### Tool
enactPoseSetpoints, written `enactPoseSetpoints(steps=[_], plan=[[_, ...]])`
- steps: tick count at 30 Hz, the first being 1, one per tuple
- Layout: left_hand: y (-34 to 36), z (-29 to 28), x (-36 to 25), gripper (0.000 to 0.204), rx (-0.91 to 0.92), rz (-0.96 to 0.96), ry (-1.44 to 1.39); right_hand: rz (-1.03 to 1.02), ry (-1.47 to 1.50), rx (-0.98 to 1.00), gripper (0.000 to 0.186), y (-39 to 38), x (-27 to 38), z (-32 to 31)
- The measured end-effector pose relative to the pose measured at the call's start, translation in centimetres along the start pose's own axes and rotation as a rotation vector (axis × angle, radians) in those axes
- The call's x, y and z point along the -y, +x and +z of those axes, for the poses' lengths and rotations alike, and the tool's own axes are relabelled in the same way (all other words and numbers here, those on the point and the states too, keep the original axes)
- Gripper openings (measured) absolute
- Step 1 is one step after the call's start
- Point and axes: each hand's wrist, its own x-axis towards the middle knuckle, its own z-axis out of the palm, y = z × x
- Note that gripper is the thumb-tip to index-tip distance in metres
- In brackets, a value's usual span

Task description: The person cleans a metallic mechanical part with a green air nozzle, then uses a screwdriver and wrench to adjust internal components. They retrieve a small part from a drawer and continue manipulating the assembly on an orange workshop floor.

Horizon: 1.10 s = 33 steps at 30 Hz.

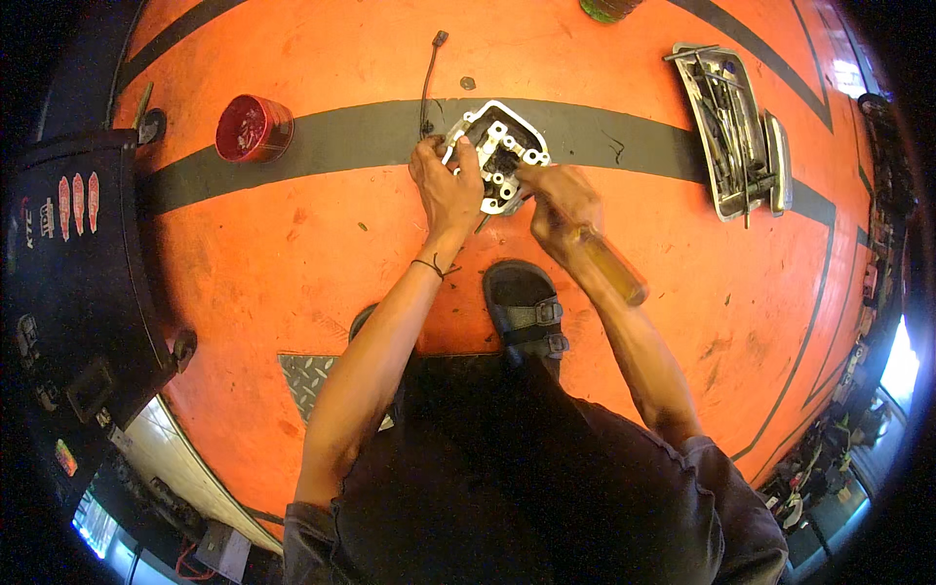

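A silver metal engine cover (508,192), its inside dark and greasy with several round bosses, is in front of me above the floor. My left hand (451,191) is closed on its left edge, thumb on the rim. My right hand (565,210) is closed around a tool with a thick amber handle (614,268), which points back along my wrist. The tool's working end is hidden by the fingers and the cover, and the handle is slightly blurred. The right fingertips are at the cover's right side.
On the orange floor (292,336), a red tub (253,129) stands at left. A thin black cable (429,80) lies beyond the cover. A metal tray of tools (723,195) is at right, and a dark cabinet (73,263) at far left. My sandal (525,302) is close below.
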Motion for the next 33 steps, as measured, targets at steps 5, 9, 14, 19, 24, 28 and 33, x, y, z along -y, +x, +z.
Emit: enactPoseSetpoints(steps=[5,9,14,19,24,28,33], plan=[[0.1,0.0,0.3,0.048,-0.015,0.028,-0.040,-0.088,-0.061,0.056,0.036,0.4,0.2,-0.3],[-0.1,0.0,-0.4,0.048,-0.002,0.013,-0.086,-0.035,-0.001,0.107,0.030,0.1,-0.2,-0.5],[0.1,-0.1,0.4,0.047,0.022,0.025,-0.024,0.113,-0.043,0.057,0.018,1.2,0.1,-0.8],[-0.1,-0.2,0.0,0.048,0.030,0.003,-0.040,0.319,0.149,0.096,0.023,0.9,0.2,-0.2],[0.2,0.0,0.3,0.045,0.024,0.023,-0.013,0.027,0.103,-0.023,0.022,0.6,-0.9,0.8],[0.0,-0.2,0.0,0.044,0.032,0.002,-0.017,0.120,0.084,0.005,0.014,0.5,-0.6,0.1],[-0.1,-0.2,-0.2,0.046,0.031,-0.001,-0.036,0.098,0.069,0.022,0.020,0.7,-0.5,0.2]])
